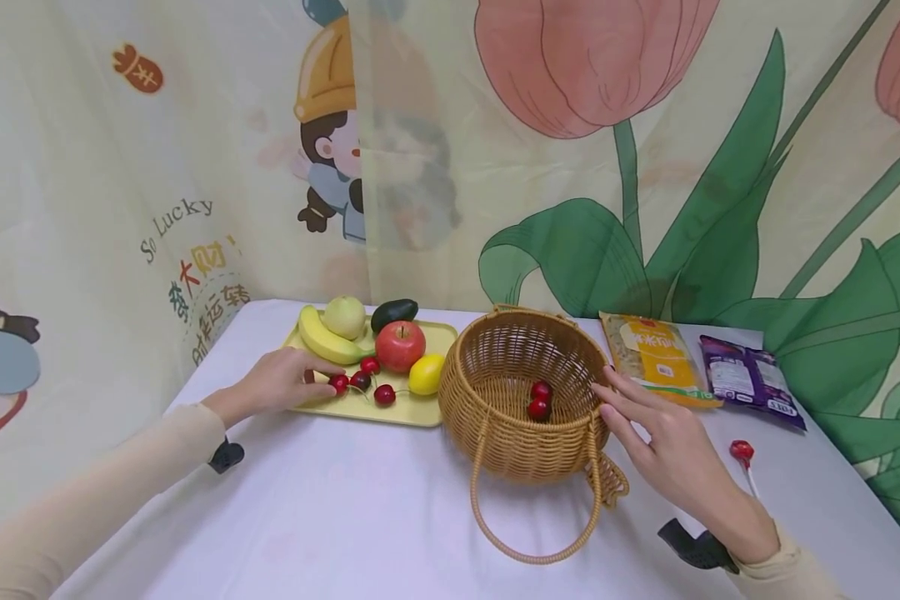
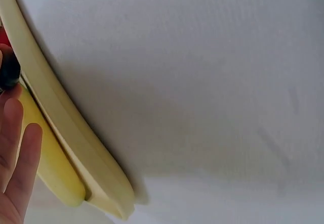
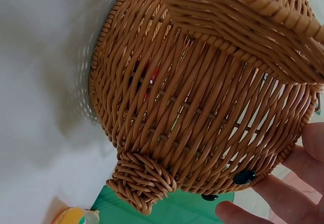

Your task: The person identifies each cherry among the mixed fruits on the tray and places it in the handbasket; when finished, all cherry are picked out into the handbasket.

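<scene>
At the left side of the pale yellow tray [image 1: 420, 412], my left hand [image 1: 281, 382] pinches a red cherry [image 1: 338, 384] between thumb and fingertips. More cherries lie close by, one dark red cherry [image 1: 360, 381] beside it and another [image 1: 385, 395] to the right. A banana [image 1: 328, 337] lies just beyond the hand. My right hand [image 1: 671, 442] rests with fairly straight fingers on the right rim of the wicker basket [image 1: 525, 450]. Two cherries [image 1: 540, 400] lie inside the basket, and its handle [image 1: 532, 557] hangs down toward me. In the right wrist view, fingertips [image 3: 276, 191] touch the basket's edge.
The tray also bears a red apple [image 1: 401, 346], a yellow lemon [image 1: 426, 375], a pale green round fruit [image 1: 344, 317] and a dark avocado [image 1: 394, 314]. Right of the basket lie a yellow food packet [image 1: 656, 354], a purple packet [image 1: 750, 379] and a red lollipop [image 1: 742, 451].
</scene>
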The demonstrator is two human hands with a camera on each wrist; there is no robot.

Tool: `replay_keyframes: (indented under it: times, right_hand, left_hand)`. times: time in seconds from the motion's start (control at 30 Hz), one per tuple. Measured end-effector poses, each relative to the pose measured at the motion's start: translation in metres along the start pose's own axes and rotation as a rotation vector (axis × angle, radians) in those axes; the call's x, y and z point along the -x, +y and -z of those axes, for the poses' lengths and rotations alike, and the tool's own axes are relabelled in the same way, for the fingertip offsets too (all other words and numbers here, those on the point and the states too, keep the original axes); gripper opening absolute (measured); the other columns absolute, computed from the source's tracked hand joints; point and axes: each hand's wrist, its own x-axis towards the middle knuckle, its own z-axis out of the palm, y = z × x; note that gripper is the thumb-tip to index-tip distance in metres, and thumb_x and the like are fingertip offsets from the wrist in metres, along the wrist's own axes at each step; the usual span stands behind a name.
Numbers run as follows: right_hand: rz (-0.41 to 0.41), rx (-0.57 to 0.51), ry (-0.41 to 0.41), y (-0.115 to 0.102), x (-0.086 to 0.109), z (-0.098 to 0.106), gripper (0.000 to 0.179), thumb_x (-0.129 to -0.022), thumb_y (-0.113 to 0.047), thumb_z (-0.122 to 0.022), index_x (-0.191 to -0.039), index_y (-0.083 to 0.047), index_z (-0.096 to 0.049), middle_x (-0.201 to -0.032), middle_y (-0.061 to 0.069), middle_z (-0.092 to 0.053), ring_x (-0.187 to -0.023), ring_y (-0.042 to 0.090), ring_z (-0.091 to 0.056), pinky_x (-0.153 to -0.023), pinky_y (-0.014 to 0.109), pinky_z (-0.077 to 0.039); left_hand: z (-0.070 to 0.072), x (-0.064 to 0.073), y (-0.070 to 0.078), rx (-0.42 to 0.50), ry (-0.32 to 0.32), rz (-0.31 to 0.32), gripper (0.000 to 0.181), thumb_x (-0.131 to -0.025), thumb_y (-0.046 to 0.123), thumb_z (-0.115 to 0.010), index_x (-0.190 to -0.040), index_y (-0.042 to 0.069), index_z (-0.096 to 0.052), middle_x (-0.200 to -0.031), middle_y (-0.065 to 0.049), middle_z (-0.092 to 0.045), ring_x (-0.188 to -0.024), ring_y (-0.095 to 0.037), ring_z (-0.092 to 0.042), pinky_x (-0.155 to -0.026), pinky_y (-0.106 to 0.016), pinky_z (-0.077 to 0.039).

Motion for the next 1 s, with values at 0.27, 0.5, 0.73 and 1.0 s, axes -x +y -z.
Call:
replay_keyframes:
  times: [0.27,0.5,0.73,1.0]
  right_hand:
    - [-0.006,-0.004,-0.006,0.0,0.003,0.001,0.036,-0.101,-0.02,-0.066,-0.135,-0.01,-0.068,-0.149,0.014,-0.058,-0.126,0.047,-0.062,-0.095,0.059,-0.052]
    - [0.03,-0.002,0.014,0.001,-0.003,0.003,0.036,-0.099,-0.017,-0.068,-0.134,-0.008,-0.068,-0.147,0.016,-0.059,-0.125,0.047,-0.062,-0.094,0.056,-0.053]
    - [0.031,-0.001,0.013,0.004,-0.014,0.006,0.038,-0.099,-0.017,-0.067,-0.136,-0.007,-0.067,-0.148,0.016,-0.058,-0.126,0.048,-0.061,-0.093,0.056,-0.054]
    - [0.005,-0.012,-0.027,0.003,-0.008,0.005,0.038,-0.101,-0.019,-0.066,-0.136,-0.008,-0.066,-0.149,0.015,-0.057,-0.127,0.047,-0.06,-0.096,0.06,-0.052]
  left_hand:
    - [0.008,0.005,-0.004,0.005,-0.027,0.022,0.039,-0.089,0.029,-0.079,-0.126,0.018,-0.075,-0.081,0.005,-0.07,-0.074,-0.012,-0.055,-0.063,-0.028,-0.042]
    - [0.031,0.009,-0.003,-0.022,-0.008,0.061,0.04,-0.088,0.025,-0.08,-0.127,0.016,-0.074,-0.077,0.002,-0.069,-0.072,-0.016,-0.052,-0.063,-0.03,-0.039]
    - [0.07,-0.001,0.01,-0.065,0.051,0.026,0.037,-0.089,0.022,-0.081,-0.125,0.014,-0.076,-0.097,-0.007,-0.079,-0.071,-0.015,-0.057,-0.061,-0.028,-0.043]
    - [0.082,-0.02,0.047,-0.045,0.034,-0.028,0.037,-0.091,0.023,-0.079,-0.127,0.019,-0.075,-0.108,-0.008,-0.079,-0.074,-0.017,-0.06,-0.061,-0.03,-0.046]
